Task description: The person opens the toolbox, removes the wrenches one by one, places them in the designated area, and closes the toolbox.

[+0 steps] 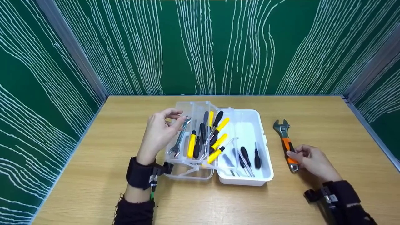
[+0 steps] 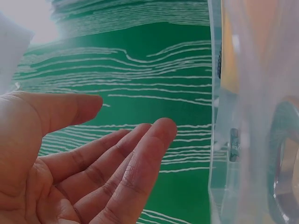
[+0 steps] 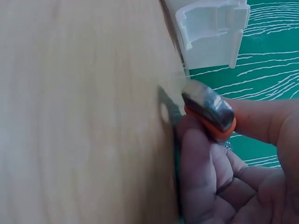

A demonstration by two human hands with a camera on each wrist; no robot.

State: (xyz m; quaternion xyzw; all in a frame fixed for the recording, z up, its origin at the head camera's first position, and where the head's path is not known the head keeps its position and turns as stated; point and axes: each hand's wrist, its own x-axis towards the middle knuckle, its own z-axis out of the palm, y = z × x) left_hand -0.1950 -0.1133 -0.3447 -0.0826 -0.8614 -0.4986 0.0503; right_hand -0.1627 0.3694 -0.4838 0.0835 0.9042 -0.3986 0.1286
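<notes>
Here's the right hand (image 1: 314,161) pinching the adjustable wrench (image 1: 285,144) beside the white box (image 1: 242,182), left hand (image 1: 161,129) parted-fingered, empty near the clear tray (image 1: 184,107): seemingly a grasping step, calling for a steady grip next.

Site: most likely a lab-type booth. Evidence: green panels (image 1: 218,47) with wavy white lines wall 3 visible sides; 2 grey posts (image 1: 73,47) frame the rear corners; wood-grain table (image 1: 115,131) spans the space between; compact cameras (image 1: 168,168) are strapped to both wrists (image 1: 147,156).
</notes>
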